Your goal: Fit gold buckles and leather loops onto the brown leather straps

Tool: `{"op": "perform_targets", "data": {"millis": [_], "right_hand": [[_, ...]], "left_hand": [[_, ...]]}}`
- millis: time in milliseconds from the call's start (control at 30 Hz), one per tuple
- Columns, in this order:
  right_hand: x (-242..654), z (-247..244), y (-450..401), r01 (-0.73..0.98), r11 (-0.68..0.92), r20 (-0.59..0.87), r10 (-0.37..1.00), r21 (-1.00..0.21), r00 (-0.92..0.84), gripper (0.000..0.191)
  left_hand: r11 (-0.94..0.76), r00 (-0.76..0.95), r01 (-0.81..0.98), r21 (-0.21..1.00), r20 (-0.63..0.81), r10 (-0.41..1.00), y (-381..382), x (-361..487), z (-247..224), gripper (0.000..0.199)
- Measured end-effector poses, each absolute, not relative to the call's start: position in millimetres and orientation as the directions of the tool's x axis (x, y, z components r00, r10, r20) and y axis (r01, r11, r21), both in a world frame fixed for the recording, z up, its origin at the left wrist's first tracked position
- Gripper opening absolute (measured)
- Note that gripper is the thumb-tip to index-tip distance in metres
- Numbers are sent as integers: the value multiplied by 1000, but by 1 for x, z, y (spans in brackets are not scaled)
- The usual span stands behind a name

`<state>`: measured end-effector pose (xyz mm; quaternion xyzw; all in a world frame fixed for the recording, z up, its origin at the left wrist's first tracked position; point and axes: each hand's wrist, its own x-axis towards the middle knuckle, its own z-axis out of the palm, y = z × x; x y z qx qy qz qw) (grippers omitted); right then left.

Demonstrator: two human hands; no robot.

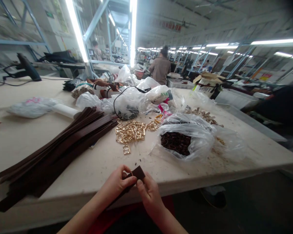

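Note:
At the table's front edge my left hand (120, 179) is closed on a dark brown leather strap (138, 172). The strap's flat end sticks up between my hands, and its tail hangs down below the left wrist. My right hand (148, 190) pinches the same end, thumb tip close to the left thumb. A small gold glint shows by the left fingertips; most of it is hidden. Beyond my hands lies a heap of gold buckles (132, 131), with one buckle (126, 149) apart from it. An opened clear plastic bag (197, 130) holds small dark brown loops (175, 143).
A thick bundle of brown straps (63, 149) covers the table's left side. Plastic bags (129, 100) and a black cord pile up at the back, near a white roll (67, 111). Metal pieces (203, 115) lie right of the buckles. A person (160, 68) stands farther off.

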<state>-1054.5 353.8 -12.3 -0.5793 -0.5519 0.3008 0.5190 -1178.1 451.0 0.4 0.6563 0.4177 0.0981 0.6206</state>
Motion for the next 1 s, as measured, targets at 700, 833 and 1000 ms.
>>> {"op": "perform_targets", "data": {"millis": [700,833,1000], "right_hand": [[-885,1,399,902,-410,230,872,-135,431,10],[-940,13,385,736,-84,306,873,-672,379,19],[-1013,4,373,22,-106,-98,968,-994,232,30]], "left_hand": [[-54,658,506,861,-345,669,445,-1186,21,31],[-139,619,509,849,-249,745,444,-1184,31,31],[-170,588,497,851,-187,787,437,-1186,32,32]]}}
